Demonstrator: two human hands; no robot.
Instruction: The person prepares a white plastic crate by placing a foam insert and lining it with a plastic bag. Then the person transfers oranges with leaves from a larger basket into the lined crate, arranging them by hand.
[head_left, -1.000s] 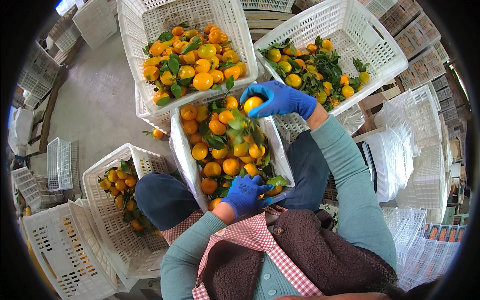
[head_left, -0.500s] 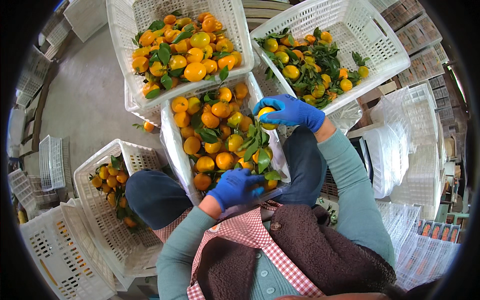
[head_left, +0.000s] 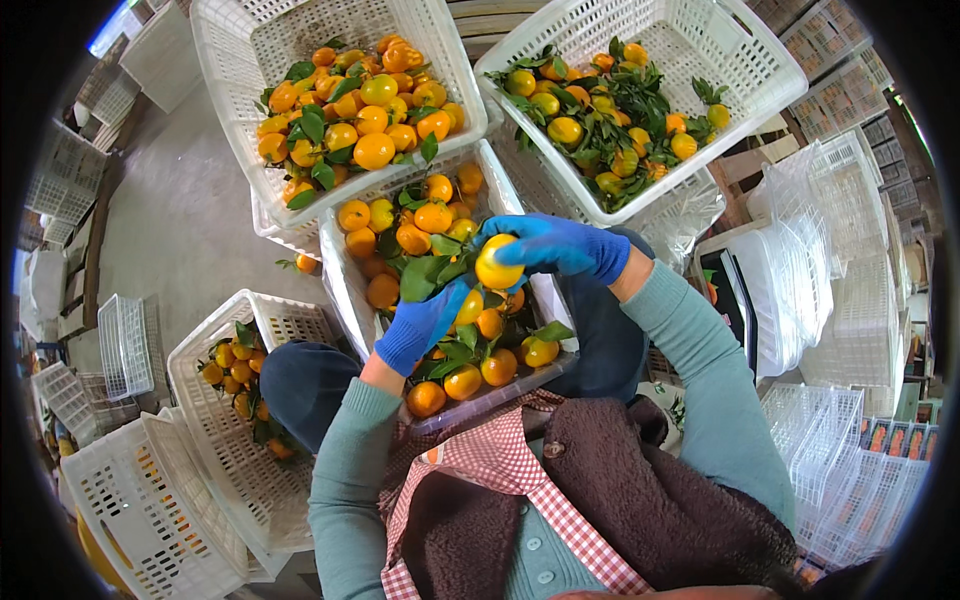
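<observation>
My right hand, in a blue glove, pinches a yellow-orange mandarin above a lined white crate between my knees. Beside it, lower left, my gloved left hand reaches over the fruit, fingers drawn together against green leaves and next to a yellow mandarin. Leaves and fruit hide the left fingertips, so what they hold cannot be made out. More leafy mandarins fill the crate around both hands.
A white crate of mandarins stands far left, overlapping the lined crate's far end. Another crate with leafy fruit is far right. At left, a white crate holds some mandarins. Stacked clear plastic boxes are at right.
My left hand has moved up from the crate's near edge to the leaves in the middle. The right hand has shifted slightly left and down, still holding a mandarin.
</observation>
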